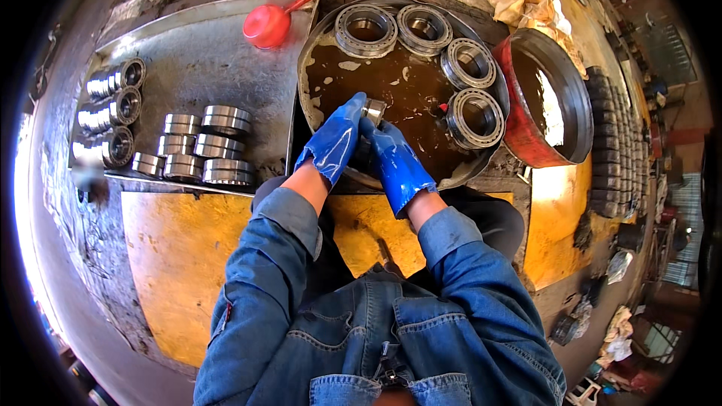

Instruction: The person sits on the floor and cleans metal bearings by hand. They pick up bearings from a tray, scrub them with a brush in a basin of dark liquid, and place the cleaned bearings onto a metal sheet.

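Metal tray (pixel 210 68) at left in the head view is carrying stacked bearings (pixel 219 146), and a round basin (pixel 301 84) of brown liquid is standing beside it. Gloved left hand (pixel 335 137) and right hand (pixel 394 159) are closing around a small metal ring (pixel 374 110) above the basin's near side. Its shiny outer band is facing up; gloves are covering much of it, so its long axis cannot be told. Four larger bearings (pixel 366 50) are resting along the basin's far and right rim.
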Motion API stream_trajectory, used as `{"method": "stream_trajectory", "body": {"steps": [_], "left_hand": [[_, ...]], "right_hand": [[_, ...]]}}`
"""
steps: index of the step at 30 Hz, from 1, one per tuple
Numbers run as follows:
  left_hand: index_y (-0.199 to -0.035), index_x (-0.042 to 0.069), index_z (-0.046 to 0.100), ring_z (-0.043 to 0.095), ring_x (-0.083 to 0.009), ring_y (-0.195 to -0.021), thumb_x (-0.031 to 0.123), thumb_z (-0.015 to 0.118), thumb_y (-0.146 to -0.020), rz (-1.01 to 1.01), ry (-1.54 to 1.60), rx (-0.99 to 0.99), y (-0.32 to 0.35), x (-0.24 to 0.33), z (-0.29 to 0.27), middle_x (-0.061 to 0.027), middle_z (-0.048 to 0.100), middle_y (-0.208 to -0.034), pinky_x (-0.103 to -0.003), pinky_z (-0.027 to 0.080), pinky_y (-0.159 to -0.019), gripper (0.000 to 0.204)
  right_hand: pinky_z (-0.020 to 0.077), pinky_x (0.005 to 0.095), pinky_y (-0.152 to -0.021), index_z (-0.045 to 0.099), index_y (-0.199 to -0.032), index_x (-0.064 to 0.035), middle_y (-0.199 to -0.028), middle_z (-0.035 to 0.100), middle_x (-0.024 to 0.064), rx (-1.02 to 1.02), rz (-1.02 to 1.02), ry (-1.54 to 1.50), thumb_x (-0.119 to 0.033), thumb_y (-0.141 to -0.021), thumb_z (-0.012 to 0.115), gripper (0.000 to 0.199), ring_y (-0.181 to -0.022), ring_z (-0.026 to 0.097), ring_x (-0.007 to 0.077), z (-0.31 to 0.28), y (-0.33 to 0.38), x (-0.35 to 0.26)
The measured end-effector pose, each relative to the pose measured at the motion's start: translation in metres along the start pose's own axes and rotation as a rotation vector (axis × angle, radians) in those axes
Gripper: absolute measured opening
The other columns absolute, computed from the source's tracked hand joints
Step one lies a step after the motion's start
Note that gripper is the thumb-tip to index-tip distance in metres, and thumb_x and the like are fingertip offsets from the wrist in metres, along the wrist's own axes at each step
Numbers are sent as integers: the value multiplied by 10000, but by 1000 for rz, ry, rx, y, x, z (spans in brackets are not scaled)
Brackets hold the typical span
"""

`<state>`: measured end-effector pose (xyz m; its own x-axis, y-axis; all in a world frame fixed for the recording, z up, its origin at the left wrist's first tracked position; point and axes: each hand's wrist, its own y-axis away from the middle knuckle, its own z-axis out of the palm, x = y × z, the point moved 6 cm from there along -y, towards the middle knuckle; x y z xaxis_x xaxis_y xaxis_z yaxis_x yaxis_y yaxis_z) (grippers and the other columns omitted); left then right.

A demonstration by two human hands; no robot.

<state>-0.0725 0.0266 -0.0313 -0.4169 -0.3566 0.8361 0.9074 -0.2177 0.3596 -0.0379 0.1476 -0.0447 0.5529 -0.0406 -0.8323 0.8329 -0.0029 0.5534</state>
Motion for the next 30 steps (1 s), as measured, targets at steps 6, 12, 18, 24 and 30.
{"method": "stream_trajectory", "body": {"steps": [6, 12, 18, 24, 30], "left_hand": [[-1331, -28, 626, 698, -286, -1084, 291, 672, -1007, 357, -145, 113, 6, 2, -8, -195, 712, -1199, -373, 542, -985, 456], [-1402, -76, 543, 670, -338, -1185, 199, 715, -965, 481, -402, 57, 26, 19, 26, -244, 671, -1280, -417, 518, -1040, 545], [-1421, -20, 563, 685, -250, -1040, 338, 518, -1082, 47, 338, 205, 25, -8, 47, -167, 694, -1232, -370, 549, -926, 496], [-1264, 7, 643, 643, -176, -881, 292, 556, -1073, -12, 384, -1, 25, -23, 65, -95, 681, -1012, -350, 541, -820, 354], [-1397, -6, 573, 655, -230, -1072, 230, 573, -1065, 464, -103, 2, -24, -57, 23, -155, 677, -1222, -365, 518, -988, 407]], "right_hand": [[540, 429, -933, 666, -1339, -32, -1204, 733, 214, 47, -44, 508, -383, -996, 690, 492, -1053, 715, 320, 8, 57, -69], [542, 438, -906, 682, -1281, -9, -1175, 711, 277, 110, -206, 928, -386, -990, 672, 476, -1053, 712, 349, 1, 88, -118], [540, 447, -893, 685, -1262, -2, -1161, 707, 287, 122, -252, 991, -388, -993, 662, 472, -1043, 710, 360, 4, 115, -130], [538, 457, -880, 688, -1243, 5, -1148, 702, 297, 178, -235, 1008, -391, -995, 651, 468, -1034, 708, 371, -4, 134, -126], [536, 466, -867, 690, -1224, 11, -1135, 698, 307, 128, -291, 1008, -394, -998, 641, 467, -1025, 706, 382, 31, 137, -130]]}}
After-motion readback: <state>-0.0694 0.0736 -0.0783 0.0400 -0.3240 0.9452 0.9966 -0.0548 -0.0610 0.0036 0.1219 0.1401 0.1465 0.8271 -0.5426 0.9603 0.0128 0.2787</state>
